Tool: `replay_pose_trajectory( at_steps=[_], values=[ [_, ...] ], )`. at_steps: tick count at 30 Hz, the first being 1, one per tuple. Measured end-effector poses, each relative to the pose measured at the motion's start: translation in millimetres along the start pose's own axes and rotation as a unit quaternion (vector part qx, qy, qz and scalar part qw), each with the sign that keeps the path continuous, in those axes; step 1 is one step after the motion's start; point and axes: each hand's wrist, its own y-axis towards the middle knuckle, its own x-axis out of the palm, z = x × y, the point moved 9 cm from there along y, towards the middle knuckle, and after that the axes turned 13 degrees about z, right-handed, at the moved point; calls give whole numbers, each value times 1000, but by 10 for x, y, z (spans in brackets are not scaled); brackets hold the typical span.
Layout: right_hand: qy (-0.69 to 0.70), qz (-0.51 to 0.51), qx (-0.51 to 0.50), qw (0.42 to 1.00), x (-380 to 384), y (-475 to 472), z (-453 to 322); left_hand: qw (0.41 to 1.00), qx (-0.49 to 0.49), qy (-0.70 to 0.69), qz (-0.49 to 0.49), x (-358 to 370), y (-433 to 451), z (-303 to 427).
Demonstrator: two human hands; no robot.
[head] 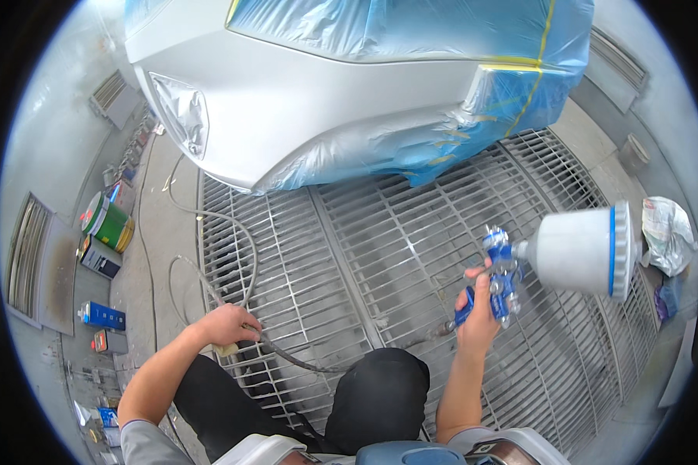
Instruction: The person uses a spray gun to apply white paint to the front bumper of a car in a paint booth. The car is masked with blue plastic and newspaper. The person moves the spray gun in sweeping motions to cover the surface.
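My right hand is wrapped around the handle of a blue spray gun, whose white paint cup with a blue ring sticks out to the right. From the handle's base, an air hose runs left across my knees to my left hand, which grips it. A yellowish piece, perhaps a cloth, shows beneath the left hand. Ahead is a silver-white car body panel, its neighbouring areas covered in blue masking film with yellow tape. Crinkled film covers the lamp opening and the wheel arch.
I crouch over a metal floor grating. The hose loops on its left side. Along the left wall stand a green bucket, a blue can and other containers. To the right are a grey bucket and a plastic bag.
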Motion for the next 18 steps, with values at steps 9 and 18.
replay_pose_trajectory(
  at_steps=[9, 18],
  values=[
    [79, 64, -3, 995, 106, -177, -59, 995, -66, 72, -15, 296, -184, -273],
    [58, -66, -41, 995, 1414, -1424, -162, 992, -42, 108, 49, -497, -683, -1178]
  ],
)
